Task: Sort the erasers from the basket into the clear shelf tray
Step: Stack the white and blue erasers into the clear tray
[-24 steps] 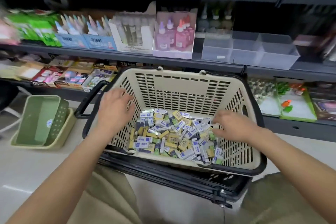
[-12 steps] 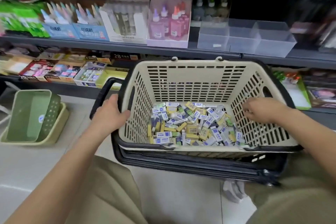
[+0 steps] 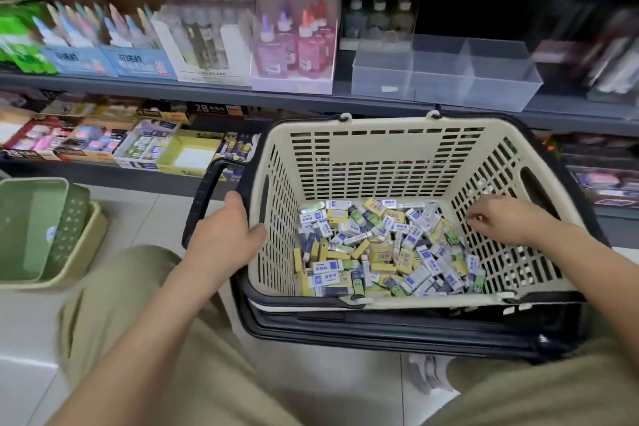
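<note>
Cream plastic meets the left hand (image 3: 224, 239), which grips the left rim of the slotted cream basket (image 3: 380, 156). Inside it the right hand (image 3: 498, 218) hovers, fingers curled, over the heap of wrapped erasers (image 3: 380, 252); whether it pinches one cannot be told. Beyond, the clear plastic shelf tray (image 3: 446, 79) sits on a grey shelf (image 3: 207, 93).

The erasers (image 3: 380, 249) lie heaped in the basket (image 3: 380, 162), which sits before the shelf (image 3: 207, 93). The clear shelf tray (image 3: 442, 76) stands on that shelf, behind the basket. Nested bins (image 3: 41, 228) rest on the floor (image 3: 138, 211) to the basket's left.
</note>
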Tool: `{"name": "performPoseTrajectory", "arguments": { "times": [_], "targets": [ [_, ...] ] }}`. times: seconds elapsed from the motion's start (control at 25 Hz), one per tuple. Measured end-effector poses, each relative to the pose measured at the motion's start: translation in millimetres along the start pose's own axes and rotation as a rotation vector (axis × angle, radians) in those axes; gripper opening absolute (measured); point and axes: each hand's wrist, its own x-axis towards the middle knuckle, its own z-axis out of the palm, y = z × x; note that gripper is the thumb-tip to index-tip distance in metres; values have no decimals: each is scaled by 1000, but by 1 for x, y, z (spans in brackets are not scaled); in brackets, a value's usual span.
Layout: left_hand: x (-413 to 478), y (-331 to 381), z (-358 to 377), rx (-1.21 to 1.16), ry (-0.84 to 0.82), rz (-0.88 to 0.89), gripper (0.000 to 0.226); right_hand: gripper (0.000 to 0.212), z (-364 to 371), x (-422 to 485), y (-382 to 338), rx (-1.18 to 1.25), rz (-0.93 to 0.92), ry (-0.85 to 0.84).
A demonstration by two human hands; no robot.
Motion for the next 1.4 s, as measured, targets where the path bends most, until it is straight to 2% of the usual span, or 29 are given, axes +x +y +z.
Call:
{"name": "performPoseTrajectory", "arguments": {
  "times": [0.24,0.32,0.48,0.56,0.64,0.68,0.76,0.84,0.92,1.04,1.12,1.24,1.32,1.4],
  "targets": [
    [20,-4,1,20,-9,-91,38,23,-4,14,-28,162,-85,42],
    [38,-4,-1,-45,17,-99,48,25,0,17,-49,148,-136,10],
    [81,4,-4,-136,20,-102,54,27,5,43,-73,74,-206,-105],
    [98,19,-3,-54,98,-12,64,29,8,64,-79,67,-221,-142],
    [113,44,0,47,251,251,65,34,13,88,-89,86,-235,-183],
    [119,59,3,65,265,388,60,38,17,99,-94,114,-230,-210],
    [125,87,8,16,106,522,46,49,26,114,-104,189,-208,-274],
    [129,99,19,-35,-142,488,39,65,37,122,-110,261,-184,-337],
    [131,93,30,6,-278,459,36,76,51,125,-114,285,-199,-360],
    [133,76,35,38,-361,442,36,73,60,127,-118,379,-153,-294],
    [133,73,36,40,-373,414,37,65,61,123,-124,381,-119,-132],
    [128,76,37,61,-366,412,35,56,59,119,-148,264,-271,69],
    [127,79,40,61,-389,429,35,49,57,124,-166,183,-380,43],
    [129,80,40,68,-423,458,33,41,51,131,-176,151,-401,-42]
  ]
}}
